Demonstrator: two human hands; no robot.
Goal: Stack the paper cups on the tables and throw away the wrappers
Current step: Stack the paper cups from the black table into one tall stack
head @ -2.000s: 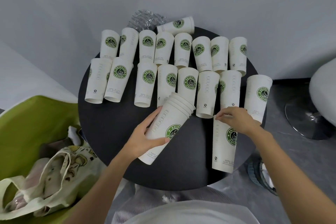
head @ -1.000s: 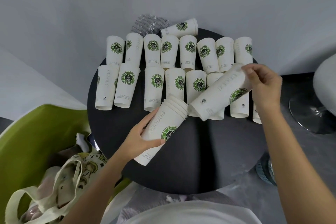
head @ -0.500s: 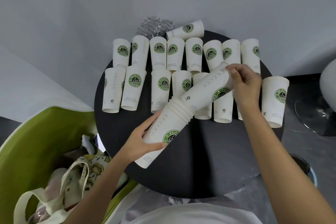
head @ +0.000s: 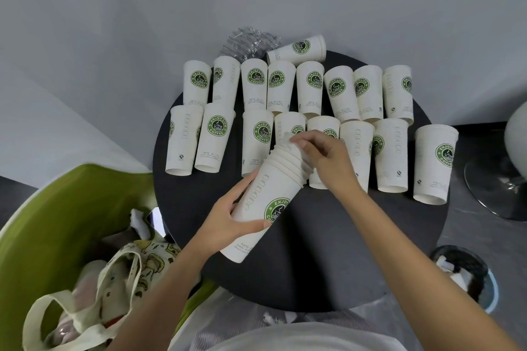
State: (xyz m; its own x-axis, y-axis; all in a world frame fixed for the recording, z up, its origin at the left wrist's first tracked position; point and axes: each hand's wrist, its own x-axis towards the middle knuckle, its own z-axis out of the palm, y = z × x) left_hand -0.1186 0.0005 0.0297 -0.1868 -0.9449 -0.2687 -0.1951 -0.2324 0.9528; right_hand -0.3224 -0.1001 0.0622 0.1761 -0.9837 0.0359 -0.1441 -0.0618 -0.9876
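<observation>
Over the black table (head: 328, 251), my left hand (head: 228, 216) wraps the tilted stack (head: 262, 196) while my right hand (head: 328, 159) pinches the top cup (head: 285, 142) into it; next I must pick another from the loose cups (head: 392, 157) beyond, with the wrapper (head: 248, 43) waiting at the far edge.

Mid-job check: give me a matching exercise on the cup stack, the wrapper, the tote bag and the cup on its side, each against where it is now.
Things:
1. stack of cups
2. plastic wrapper
3. tote bag
4. cup on its side

Places:
A. on the green chair
B. gripped by the left hand
C. lying across the table's far edge
D. crumpled beyond the back row

Pairs: 1-B, 2-D, 3-A, 4-C
</observation>
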